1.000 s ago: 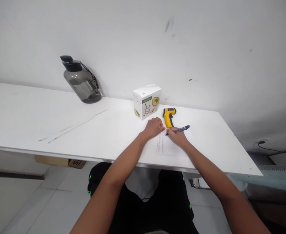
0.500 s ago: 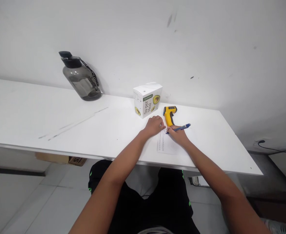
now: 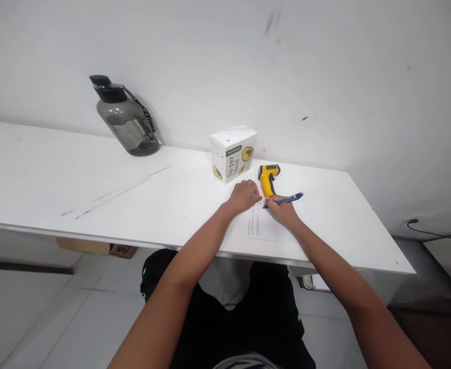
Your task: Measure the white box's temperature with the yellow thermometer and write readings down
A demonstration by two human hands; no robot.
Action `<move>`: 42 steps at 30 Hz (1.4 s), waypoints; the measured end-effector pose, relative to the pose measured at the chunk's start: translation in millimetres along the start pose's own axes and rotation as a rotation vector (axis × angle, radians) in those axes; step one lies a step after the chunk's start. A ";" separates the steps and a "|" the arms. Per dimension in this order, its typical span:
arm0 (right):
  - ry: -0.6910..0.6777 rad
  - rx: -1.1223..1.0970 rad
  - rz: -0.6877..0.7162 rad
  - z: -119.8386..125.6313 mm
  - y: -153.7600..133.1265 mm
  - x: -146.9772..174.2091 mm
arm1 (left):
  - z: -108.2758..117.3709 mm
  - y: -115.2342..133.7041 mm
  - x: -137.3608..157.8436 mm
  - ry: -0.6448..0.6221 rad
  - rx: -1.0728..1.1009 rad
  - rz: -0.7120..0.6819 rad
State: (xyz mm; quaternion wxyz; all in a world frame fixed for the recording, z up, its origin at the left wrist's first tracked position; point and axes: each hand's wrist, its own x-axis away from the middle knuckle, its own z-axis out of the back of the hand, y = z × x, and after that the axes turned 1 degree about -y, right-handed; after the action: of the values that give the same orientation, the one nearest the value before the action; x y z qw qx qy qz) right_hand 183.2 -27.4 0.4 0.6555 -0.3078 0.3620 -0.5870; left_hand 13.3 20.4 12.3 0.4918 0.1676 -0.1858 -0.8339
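Observation:
My right hand [image 3: 284, 210] is closed around a blue pen [image 3: 292, 198], its tip down near the upper part of a white sheet of paper [image 3: 266, 229] with rows of handwriting. My left hand [image 3: 244, 196] rests at the sheet's upper left edge, its fingers curled in. A small pale spot shows by its thumb, too small to name. Just beyond my right hand lies a yellow and black infrared thermometer [image 3: 267, 182], its handle end partly covered by the hand. A white box with avocado pictures [image 3: 229, 159] stands beyond my left hand.
A grey water bottle [image 3: 127, 125] with a black lid stands at the back left, against the wall. The white table [image 3: 106, 200] ends close to my lap. Below it are a cardboard box [image 3: 90, 247] and my legs. A plugged-in black cable [image 3: 433, 233] hangs at the right.
The view has tilted slightly, so things on the table sit a little higher. The pen has shifted very slightly to the right; my left hand stays in place on the sheet.

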 end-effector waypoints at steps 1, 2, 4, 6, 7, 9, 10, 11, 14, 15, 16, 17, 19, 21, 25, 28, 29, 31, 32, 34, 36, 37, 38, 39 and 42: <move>-0.002 0.003 0.002 -0.1 -0.1 0.1 | -0.1 -0.2 -0.1 -0.001 0.000 -0.001; -0.003 0.006 0.003 -0.1 -0.4 0.3 | -0.3 -0.4 -0.2 -0.001 0.000 -0.001; 0.002 0.010 0.000 -0.4 -0.7 0.5 | -0.7 -0.7 -0.4 0.000 -0.004 0.001; 0.007 0.017 -0.004 -0.6 -0.6 0.2 | -1.0 -0.7 -0.7 0.003 -0.010 0.001; 0.008 0.021 -0.007 -0.6 -0.4 -0.1 | -1.1 -0.5 -0.8 0.005 -0.012 0.000; 0.005 0.029 -0.009 -0.7 0.4 -0.7 | -1.0 0.1 -0.9 0.007 -0.013 0.000; 0.001 0.031 -0.010 -0.7 0.8 -0.9 | -0.8 0.6 -0.8 0.006 -0.013 0.002; -0.007 0.031 -0.011 -0.6 1.2 -1.1 | -0.4 1.1 -0.7 0.004 -0.014 0.005; -0.033 0.015 -0.010 -0.3 1.4 -0.7 | 0.9 2.3 -0.1 -0.005 -0.012 0.010; -0.037 0.007 -0.011 -0.2 1.2 -0.3 | 1.2 2.5 0.1 -0.008 -0.013 0.010; -0.038 0.001 -0.015 0.0 0.9 0.0 | 1.5 2.6 0.3 -0.010 -0.014 0.009; -0.035 -0.005 -0.019 0.2 0.8 0.3 | 1.6 2.5 0.4 -0.010 -0.015 0.008; -0.022 -0.021 -0.028 0.6 0.8 0.4 | 1.5 2.2 0.6 -0.011 -0.017 0.009; -0.007 -0.048 -0.031 0.9 1.5 -0.1 | 1.0 1.6 0.4 -0.009 -0.017 0.010; 0.009 -0.077 -0.021 1.0 3.4 -1.6 | -0.7 0.4 -0.7 0.000 -0.013 0.001; 0.032 -0.103 0.012 1.0 2.7 -1.1 | -1.3 -0.4 -1.2 0.008 -0.017 -0.008; 0.041 -0.105 0.026 0.9 1.9 -0.6 | -1.2 -0.6 -1.1 0.008 -0.021 -0.012; 0.070 -0.081 0.044 0.7 0.0 0.5 | -0.9 -1.2 -0.6 0.012 -0.025 -0.021; 0.089 -0.058 0.049 0.4 -0.8 1.0 | -0.6 -1.5 -0.3 0.017 -0.022 -0.026; 0.127 -0.008 0.058 -0.7 -1.5 1.3 | 0.0 -2.2 0.6 0.040 0.001 -0.029; 0.148 0.054 0.105 -2.1 -0.3 0.7 | 0.7 -2.9 1.4 0.087 0.033 -0.027; 0.153 0.088 0.145 -2.8 1.0 0.0 | 1.1 -3.3 1.6 0.117 0.045 -0.024; 0.155 0.121 0.192 -3.4 2.7 -0.8 | 1.6 -3.6 1.7 0.150 0.052 -0.023; 0.144 0.150 0.240 -4.0 4.6 -1.7 | 2.1 -3.9 1.8 0.185 0.055 -0.020; 0.038 0.224 0.341 -5.4 9.8 -4.1 | 3.5 -4.0 1.4 0.275 0.057 -0.004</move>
State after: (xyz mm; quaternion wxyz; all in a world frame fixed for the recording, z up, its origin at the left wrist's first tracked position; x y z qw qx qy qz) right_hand 183.9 -22.0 -10.2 0.7686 -0.1558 0.3536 -0.5099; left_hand 8.0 21.4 13.3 0.5059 0.2945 -0.1399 -0.7986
